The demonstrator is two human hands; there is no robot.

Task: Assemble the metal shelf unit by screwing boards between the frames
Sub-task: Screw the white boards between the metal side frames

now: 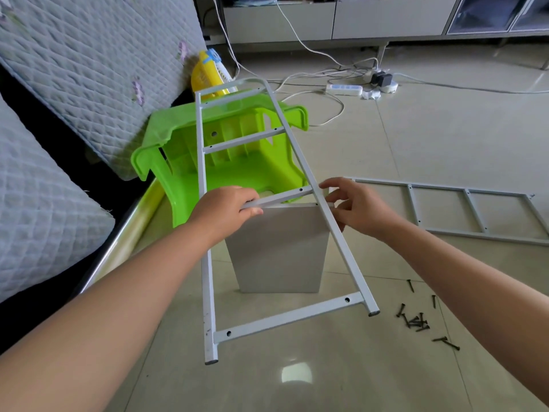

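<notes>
A white metal ladder-shaped frame [289, 318] lies tilted in front of me, its far end propped on a green plastic stool. A grey board [279, 251] stands on edge under the frame's middle rung. My left hand [225, 209] grips that rung at its left end, fingers curled round it above the board's top edge. My right hand [353, 203] pinches the frame's right rail where the rung meets it, at the board's top right corner. A second white frame [472, 209] lies flat on the floor at the right. Several dark screws [416, 321] are scattered on the tiles near my right forearm.
The overturned green stool [237, 162] sits beside a quilted grey sofa [89, 69] on the left. A yellow basket [205, 72] stands behind the stool. White cables and a power strip [344, 89] trail across the floor at the back, below a grey cabinet.
</notes>
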